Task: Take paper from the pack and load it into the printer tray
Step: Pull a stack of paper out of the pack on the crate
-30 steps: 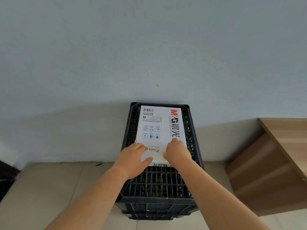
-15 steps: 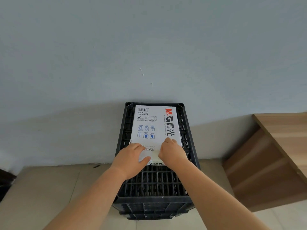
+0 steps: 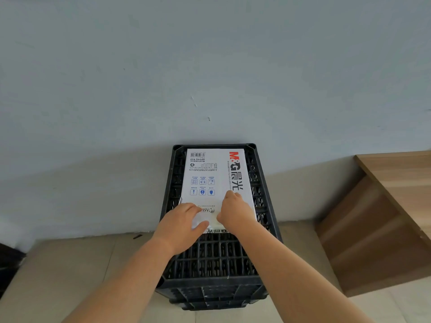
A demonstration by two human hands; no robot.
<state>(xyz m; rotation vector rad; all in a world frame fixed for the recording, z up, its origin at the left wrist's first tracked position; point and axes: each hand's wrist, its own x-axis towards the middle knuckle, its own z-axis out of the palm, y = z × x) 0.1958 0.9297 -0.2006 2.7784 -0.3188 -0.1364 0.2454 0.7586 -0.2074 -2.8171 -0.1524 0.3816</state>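
A white paper pack (image 3: 211, 173) with red and black print lies flat on the far half of an upturned black plastic crate (image 3: 214, 257). Both my hands rest on the pack's near end. My left hand (image 3: 179, 226) lies palm down over the near left corner, thumb stretched across the wrapper flap. My right hand (image 3: 234, 212) presses on the near right part, fingers bent onto the wrapper. Whether the fingers pinch the flap is hidden. No printer or tray is in view.
The crate stands against a pale blue-grey wall (image 3: 210, 66) on a beige tiled floor (image 3: 58, 276). A wooden desk or shelf unit (image 3: 384, 217) stands at the right. A dark object (image 3: 7, 264) sits at the left edge.
The view has shifted slightly. My hands stay on the pack's near end; the right hand's fingers have crept a little farther up the wrapper.
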